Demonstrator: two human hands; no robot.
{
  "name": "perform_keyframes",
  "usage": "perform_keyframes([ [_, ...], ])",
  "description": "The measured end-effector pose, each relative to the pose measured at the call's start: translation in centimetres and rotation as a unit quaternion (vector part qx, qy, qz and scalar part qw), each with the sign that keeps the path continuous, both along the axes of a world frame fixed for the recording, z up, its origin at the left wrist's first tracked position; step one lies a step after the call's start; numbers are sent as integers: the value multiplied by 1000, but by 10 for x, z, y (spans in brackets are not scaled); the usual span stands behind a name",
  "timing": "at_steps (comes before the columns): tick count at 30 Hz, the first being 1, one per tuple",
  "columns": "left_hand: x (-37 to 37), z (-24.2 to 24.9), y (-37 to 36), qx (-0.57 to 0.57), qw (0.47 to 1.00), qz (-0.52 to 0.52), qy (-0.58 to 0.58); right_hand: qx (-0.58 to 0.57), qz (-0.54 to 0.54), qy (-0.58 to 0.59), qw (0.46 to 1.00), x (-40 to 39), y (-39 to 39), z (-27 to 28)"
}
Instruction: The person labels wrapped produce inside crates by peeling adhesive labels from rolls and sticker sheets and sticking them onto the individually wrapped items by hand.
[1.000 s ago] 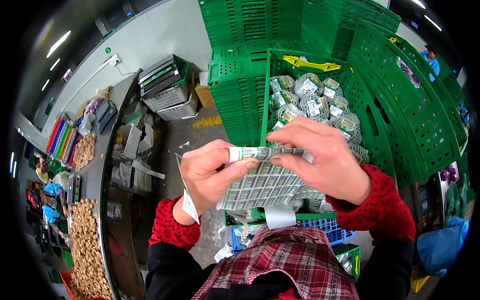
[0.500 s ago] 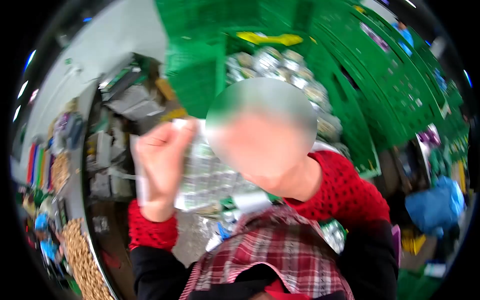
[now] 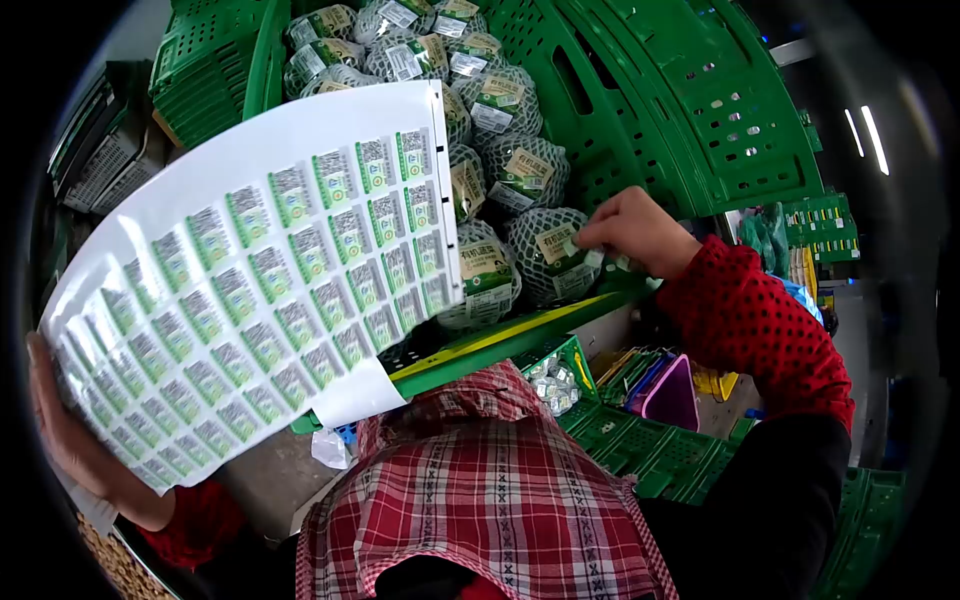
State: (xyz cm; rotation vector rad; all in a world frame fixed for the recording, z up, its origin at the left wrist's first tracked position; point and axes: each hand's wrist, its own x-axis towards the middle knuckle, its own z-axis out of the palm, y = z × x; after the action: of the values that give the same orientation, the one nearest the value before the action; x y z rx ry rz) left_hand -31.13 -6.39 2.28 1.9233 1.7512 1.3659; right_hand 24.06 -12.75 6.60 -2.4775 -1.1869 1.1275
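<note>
A white sheet of stickers (image 3: 270,265), printed with rows of small green-and-grey labels, spreads across the left of the view. My left hand (image 3: 85,455) grips its left edge, with part of the fingers behind the sheet. My right hand (image 3: 640,235) is closed in a pinch on a small pale sticker (image 3: 588,254), over a net-wrapped vegetable pack (image 3: 552,250) with a beige label. Right beside that pack is another net-wrapped pack (image 3: 482,275). Both lie in a green crate (image 3: 560,125) with several similar packs. The sheet hides part of the crate's left side.
A yellow strip (image 3: 500,335) runs along the crate's near edge. Stacked green crates (image 3: 215,75) stand at the back left. Below the crate are a purple bin (image 3: 668,395) and more green crates (image 3: 650,455). Brown round items (image 3: 115,555) lie at the lower left.
Both hands were raised nearer the camera in a blurred view. Now my left hand is at the lower left with the sheet, and my right hand has moved out over the packs.
</note>
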Motion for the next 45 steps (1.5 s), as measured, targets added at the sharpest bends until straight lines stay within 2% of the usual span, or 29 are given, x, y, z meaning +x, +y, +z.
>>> perform_keyframes([
  [1,-2,-1,-4,-4,1000,1,12,-52,29,-11,998,4,0,-4],
  [3,-8,-4,-12,-12,999,2,36,-60,43,-12,997,13,-2,-22],
  [6,3,-1,-15,-43,985,24,-163,-40,264,-209,941,30,-5,-58],
  [7,3,0,-17,-48,978,31,-201,-40,267,-204,941,26,-4,-54],
  [9,1,1,-18,-40,982,55,-177,24,358,-362,860,14,-3,-35],
  [10,-1,1,-19,-36,983,65,-170,91,330,-322,883,18,-3,-39],
  [11,-6,-2,-22,-27,984,62,-164,95,336,-324,879,5,4,-29],
  [12,-12,-4,-26,-19,986,58,-155,69,169,-127,975,-16,9,-19],
  [13,-13,-1,-27,-12,987,56,-149,37,-14,82,996,-35,11,-15],
  [14,-15,2,-28,-5,988,53,-143,34,6,110,993,-47,11,-18],
  [15,-14,9,-27,52,996,24,72,89,80,147,982,-43,9,-44],
  [17,-5,15,-27,110,952,7,286,130,245,51,959,-50,17,-64],
  [18,4,14,-27,92,986,41,131,133,298,-19,945,-47,19,-62],
  [19,15,18,-27,71,994,72,-28,140,304,-18,942,-45,25,-57],
  [20,35,30,-26,21,966,115,-229,128,324,-69,935,-40,28,-52],
  [21,38,33,-27,28,966,119,-228,117,342,-122,924,-36,33,-49],
  [22,39,34,-30,13,958,107,-265,128,217,1,968,-37,40,-48],
  [23,42,35,-32,-6,949,94,-300,101,84,156,979,-40,52,-47],
  [25,57,38,-33,10,941,92,-326,166,-9,247,955,-48,65,-65],
  [28,57,42,-36,16,950,88,-298,201,-47,222,953,-55,77,-102],
  [29,56,41,-38,22,951,88,-294,216,22,178,960,-52,75,-110],
  [30,54,39,-38,15,951,77,-298,284,124,61,949,-47,74,-122],
  [31,54,39,-37,7,951,66,-302,344,223,-61,910,-47,74,-122],
  [34,66,41,-36,13,947,61,-316,263,263,-83,925,-35,72,-104],
  [35,71,40,-36,18,942,71,-326,265,243,-23,933,-33,75,-98],
  [37,73,42,-38,22,942,74,-326,226,42,159,960,-37,89,-72],
  [39,80,46,-36,16,944,57,-324,283,-79,309,905,-39,111,-57],
  [43,85,48,-29,10,947,56,-317,368,-66,293,880,-23,173,-107],
  [45,95,57,-28,-10,954,59,-295,323,24,91,942,-13,195,-152],
])
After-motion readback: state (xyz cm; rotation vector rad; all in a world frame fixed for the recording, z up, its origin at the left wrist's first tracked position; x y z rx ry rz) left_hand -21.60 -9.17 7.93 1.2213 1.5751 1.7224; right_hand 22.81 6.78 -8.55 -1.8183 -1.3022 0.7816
